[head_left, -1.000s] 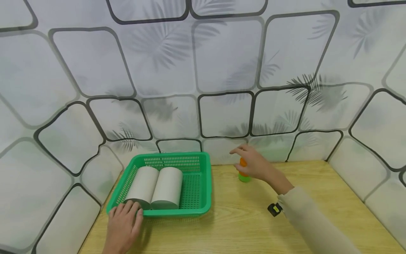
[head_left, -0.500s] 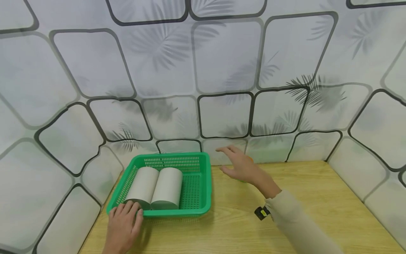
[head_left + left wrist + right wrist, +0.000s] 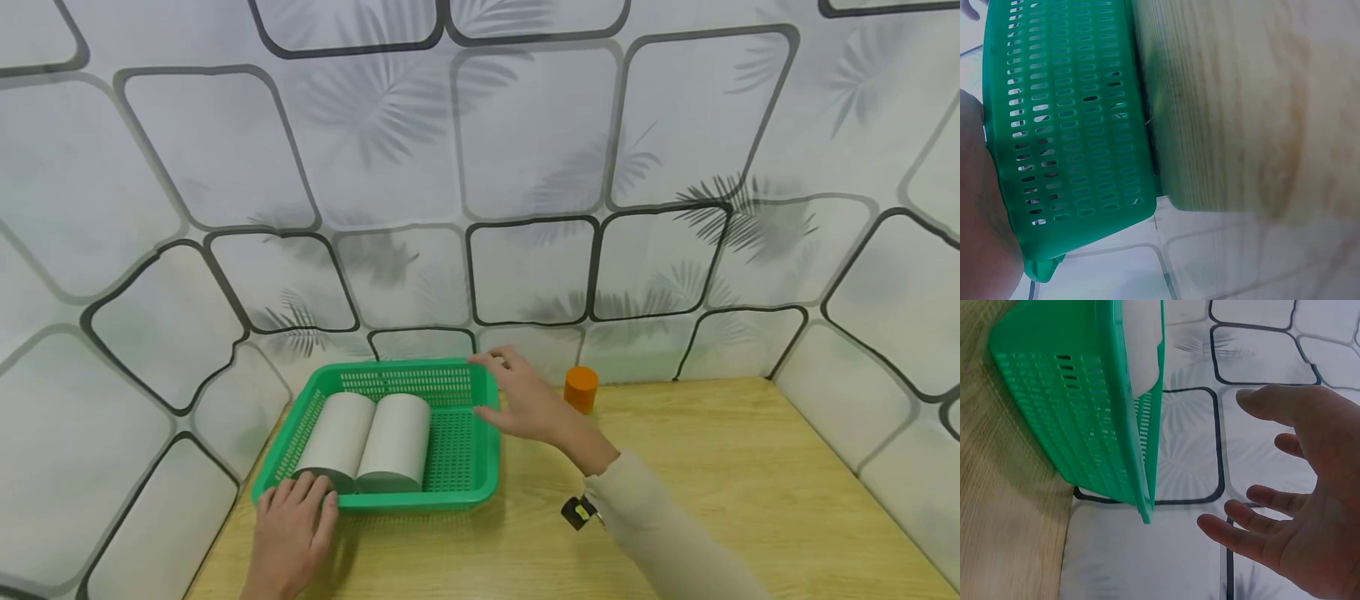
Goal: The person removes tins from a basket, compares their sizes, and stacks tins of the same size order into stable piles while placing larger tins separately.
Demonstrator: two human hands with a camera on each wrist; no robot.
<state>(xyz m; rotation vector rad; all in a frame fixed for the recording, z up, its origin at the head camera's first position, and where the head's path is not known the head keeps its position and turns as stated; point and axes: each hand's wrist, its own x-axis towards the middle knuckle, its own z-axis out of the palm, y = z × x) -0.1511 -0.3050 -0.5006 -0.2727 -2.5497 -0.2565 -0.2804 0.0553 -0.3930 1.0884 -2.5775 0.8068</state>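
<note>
A green plastic basket (image 3: 468, 501) with slotted walls stands on the table, two white paper rolls (image 3: 395, 442) lying side by side in its left part. My left hand (image 3: 288, 533) holds the basket's near left rim, fingers bent over the edge close to the rolls; the left wrist view shows only the wrist side of it beside the basket. Fingers spread and holding nothing, my right hand (image 3: 525, 404) hovers at the basket's right rim, fingertips overlapping it in the head view. In the right wrist view the same hand (image 3: 1297, 506) appears apart from the basket wall.
A small orange cylinder (image 3: 581, 388) with a green base stands near the back of the wooden table (image 3: 675, 500), right of my right hand. Patterned cloth walls (image 3: 536, 267) enclose the table at the back and sides.
My right hand has moved left from the orange cylinder to the basket's right rim, uncovering the cylinder, which stays standing. The left hand, basket and rolls have not moved.
</note>
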